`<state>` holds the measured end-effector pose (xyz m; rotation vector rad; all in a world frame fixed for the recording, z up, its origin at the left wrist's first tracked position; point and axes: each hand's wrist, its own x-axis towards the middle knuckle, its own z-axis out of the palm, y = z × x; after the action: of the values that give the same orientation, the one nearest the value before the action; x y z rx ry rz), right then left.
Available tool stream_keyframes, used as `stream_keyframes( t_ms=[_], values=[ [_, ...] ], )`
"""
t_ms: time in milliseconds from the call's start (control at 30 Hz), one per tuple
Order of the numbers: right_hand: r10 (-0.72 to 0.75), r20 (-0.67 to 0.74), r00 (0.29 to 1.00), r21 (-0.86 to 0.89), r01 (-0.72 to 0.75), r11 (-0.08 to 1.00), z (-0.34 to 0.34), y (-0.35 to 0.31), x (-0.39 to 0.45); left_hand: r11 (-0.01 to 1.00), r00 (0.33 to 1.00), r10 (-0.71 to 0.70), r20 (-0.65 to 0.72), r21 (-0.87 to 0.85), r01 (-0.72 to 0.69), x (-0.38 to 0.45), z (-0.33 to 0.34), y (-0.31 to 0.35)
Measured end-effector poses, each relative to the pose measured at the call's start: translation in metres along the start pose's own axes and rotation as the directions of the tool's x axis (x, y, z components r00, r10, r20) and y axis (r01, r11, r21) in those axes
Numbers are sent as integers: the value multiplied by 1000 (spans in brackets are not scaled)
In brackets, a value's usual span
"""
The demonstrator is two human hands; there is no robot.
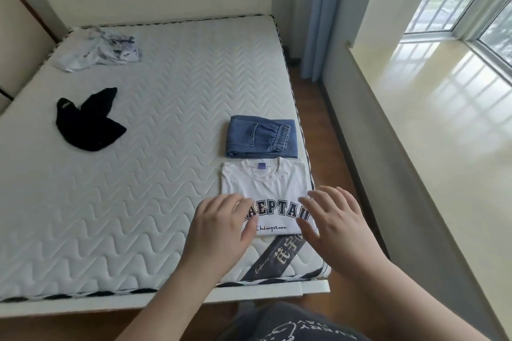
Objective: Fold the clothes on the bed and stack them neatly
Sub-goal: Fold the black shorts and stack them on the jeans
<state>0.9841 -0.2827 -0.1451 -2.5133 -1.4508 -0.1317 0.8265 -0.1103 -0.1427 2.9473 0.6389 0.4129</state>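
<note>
the bed (144, 163) carries a white quilted mattress and fills most of the view. a window sill (432, 108) runs along its right side, beyond a strip of wood floor. a crumpled white patterned garment (97, 50) lies at the far left corner of the mattress. a loose black garment (88, 122) lies nearer, on the left half. the folded white t-shirt (266, 185), with dark printed lettering, sits at the near right corner. the folded denim jeans (261, 137) lie just beyond it, edges nearly touching. the left hand (219, 224) is spread flat at the shirt's lower left edge. the right hand (332, 219) is spread, fingers straight, over the shirt's lower right edge; contact cannot be confirmed.
</note>
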Motion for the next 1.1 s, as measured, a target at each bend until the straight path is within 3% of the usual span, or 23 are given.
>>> stream_keyframes(
  t_ms=[267,533,833,1100],
  values=[
    [-89,2,996,47,89,995,-22,23,-7,981,984,-175,28,96,171,-22,-30,50],
    [-289,76,954,124,279,952,-32,-14,-6,895,907,-415,67,206,395,-80,-66,67],
    [-557,39,830,235,534,812,-21,-112,-20,720,772,-627,-108,297,627,-191,-99,52],
    [-735,13,678,282,703,653,-21,-242,-71,545,601,-777,-187,279,791,-322,-125,31]
  ],
)
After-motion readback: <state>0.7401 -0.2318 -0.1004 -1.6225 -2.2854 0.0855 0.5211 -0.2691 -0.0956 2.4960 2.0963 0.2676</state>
